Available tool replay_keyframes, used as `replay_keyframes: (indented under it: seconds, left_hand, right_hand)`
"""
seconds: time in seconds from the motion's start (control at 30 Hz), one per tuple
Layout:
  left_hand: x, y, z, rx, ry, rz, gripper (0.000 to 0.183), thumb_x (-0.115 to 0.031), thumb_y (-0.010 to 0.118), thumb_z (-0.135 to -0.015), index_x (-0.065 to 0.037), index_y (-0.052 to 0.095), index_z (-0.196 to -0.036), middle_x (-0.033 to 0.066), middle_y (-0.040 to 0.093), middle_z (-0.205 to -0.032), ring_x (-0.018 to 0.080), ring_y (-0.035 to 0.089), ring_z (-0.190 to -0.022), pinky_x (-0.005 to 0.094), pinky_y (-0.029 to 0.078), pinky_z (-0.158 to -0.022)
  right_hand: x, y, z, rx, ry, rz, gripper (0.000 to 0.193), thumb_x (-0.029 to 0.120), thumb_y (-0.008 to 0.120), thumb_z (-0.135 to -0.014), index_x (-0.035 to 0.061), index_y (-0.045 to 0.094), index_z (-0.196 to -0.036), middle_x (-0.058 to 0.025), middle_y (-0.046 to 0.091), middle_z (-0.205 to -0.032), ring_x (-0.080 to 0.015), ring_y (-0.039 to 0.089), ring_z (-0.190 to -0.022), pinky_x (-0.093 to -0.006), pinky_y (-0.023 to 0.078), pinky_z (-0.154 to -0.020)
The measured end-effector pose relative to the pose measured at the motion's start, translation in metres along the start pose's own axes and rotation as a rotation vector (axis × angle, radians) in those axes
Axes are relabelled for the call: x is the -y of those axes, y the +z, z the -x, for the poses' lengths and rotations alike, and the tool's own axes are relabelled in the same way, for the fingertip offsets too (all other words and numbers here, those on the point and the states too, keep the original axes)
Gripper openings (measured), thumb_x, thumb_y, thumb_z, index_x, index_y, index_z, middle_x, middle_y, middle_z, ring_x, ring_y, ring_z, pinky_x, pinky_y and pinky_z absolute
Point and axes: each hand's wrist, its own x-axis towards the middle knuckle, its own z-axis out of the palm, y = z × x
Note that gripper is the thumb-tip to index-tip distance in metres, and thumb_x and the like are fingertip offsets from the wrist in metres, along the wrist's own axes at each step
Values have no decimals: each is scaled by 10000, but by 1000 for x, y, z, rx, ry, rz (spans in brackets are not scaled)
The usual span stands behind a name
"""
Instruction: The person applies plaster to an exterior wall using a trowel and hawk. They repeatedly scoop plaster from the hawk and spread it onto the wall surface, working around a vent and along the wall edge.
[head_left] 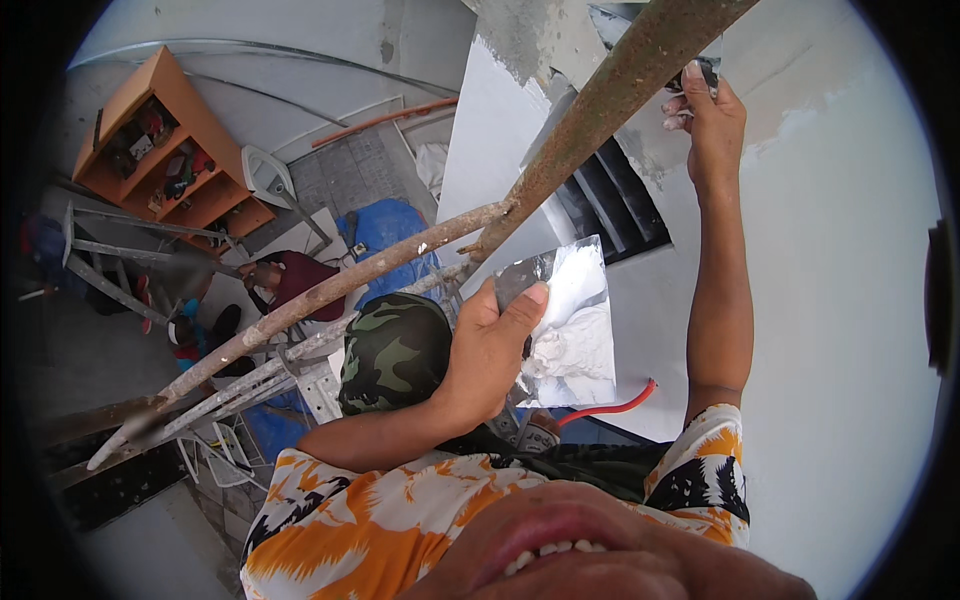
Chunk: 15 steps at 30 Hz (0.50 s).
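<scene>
My left hand (495, 335) grips a flat metal plate (592, 275) by its dark edge, the thumb on top and the fingers out of sight beneath. A lump of white putty (575, 345) lies on the plate, with more smeared across its surface. Stretched up along the pale wall (830, 300), my right hand (712, 130) is closed around a putty knife (708, 70). Its blade is at the wall's upper part, partly hidden by the pole. White putty coats some of the right fingers.
A rusty pole (600, 110) and a thinner rail (340, 282) cross in front of me. Below are a camouflage cap (398, 350), a person in maroon (305, 285), an orange cabinet (165, 150), blue sheeting (385, 235) and a red hose (612, 405). A dark louvred opening (615, 205) interrupts the wall.
</scene>
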Motion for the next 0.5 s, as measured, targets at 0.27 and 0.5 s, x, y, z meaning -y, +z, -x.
replay_keyframes:
  seconds: [0.27, 0.5]
  left_hand:
    - [-16, -48, -10, -39, 142, -161, 297, -206, 614, -1028, 17, 592, -1223, 7, 641, -1034, 48, 527, -903, 229, 443, -798]
    - [-28, -60, -22, -62, 188, -50, 284, -166, 604, -1022, 21, 594, -1236, 4, 639, -1032, 55, 535, -901, 231, 439, -814]
  right_hand:
    - [14, 40, -85, 34, -271, 546, 222, 179, 639, -959, -11, 689, -1062, -149, 750, -875, -257, 729, -776, -383, 568, -708]
    - [-77, 86, -110, 146, -469, 1120, 239, 225, 645, -921, -11, 635, -952, -264, 683, -766, -458, 685, -761, -522, 535, -705]
